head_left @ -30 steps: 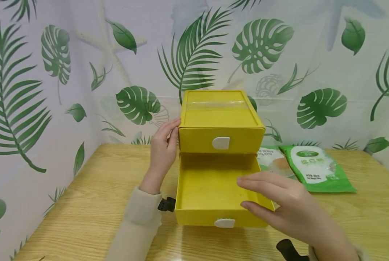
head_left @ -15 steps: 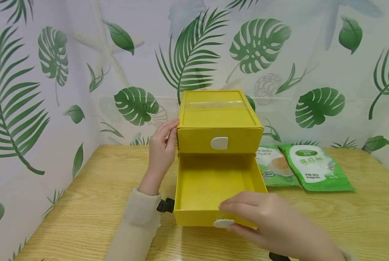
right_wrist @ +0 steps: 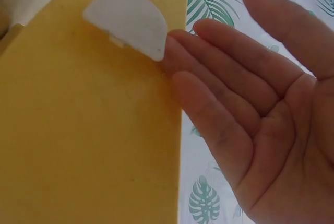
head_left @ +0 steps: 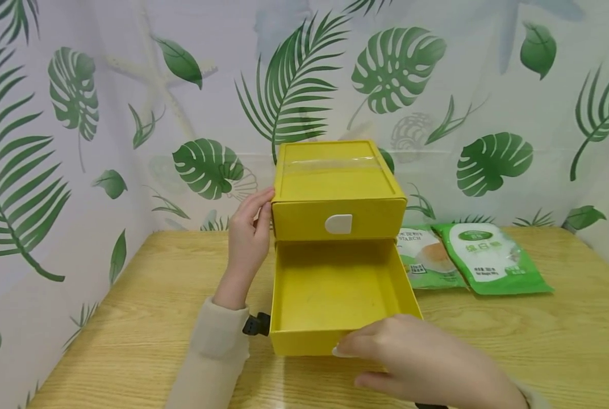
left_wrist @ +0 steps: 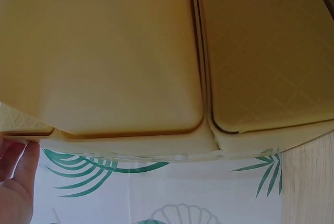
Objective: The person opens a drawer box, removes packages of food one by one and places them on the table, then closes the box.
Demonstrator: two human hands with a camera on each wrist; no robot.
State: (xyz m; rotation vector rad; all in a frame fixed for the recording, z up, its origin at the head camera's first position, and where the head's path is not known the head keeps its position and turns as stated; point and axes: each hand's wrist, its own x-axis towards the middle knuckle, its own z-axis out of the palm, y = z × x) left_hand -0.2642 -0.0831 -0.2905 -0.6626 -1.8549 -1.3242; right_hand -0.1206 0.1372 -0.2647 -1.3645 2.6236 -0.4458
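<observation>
A yellow two-drawer box (head_left: 337, 176) stands on the table, its upper drawer (head_left: 299, 220) closed and its lower drawer (head_left: 330, 289) pulled out, with nothing in it. My left hand (head_left: 248, 238) rests its fingertips against the box's upper left side; the left wrist view shows those fingers (left_wrist: 26, 164) at the edge. At the lower drawer's front is my right hand (head_left: 412, 358), covering most of the white tab handle. Seen in the right wrist view, its fingers (right_wrist: 209, 109) are fairly straight, and one fingertip meets the edge of that white handle (right_wrist: 128, 23).
Two green-and-white packets, a starch bag (head_left: 429, 258) and another bag (head_left: 493, 258), lie on the wooden table (head_left: 529, 346) right of the box. Behind stands a leaf-patterned cloth (head_left: 427, 153). A black wrist strap part (head_left: 257, 324) sits by the left sleeve.
My right hand has come down and left from over the open drawer to its front handle. The left hand stays on the box. The whole view has shifted slightly.
</observation>
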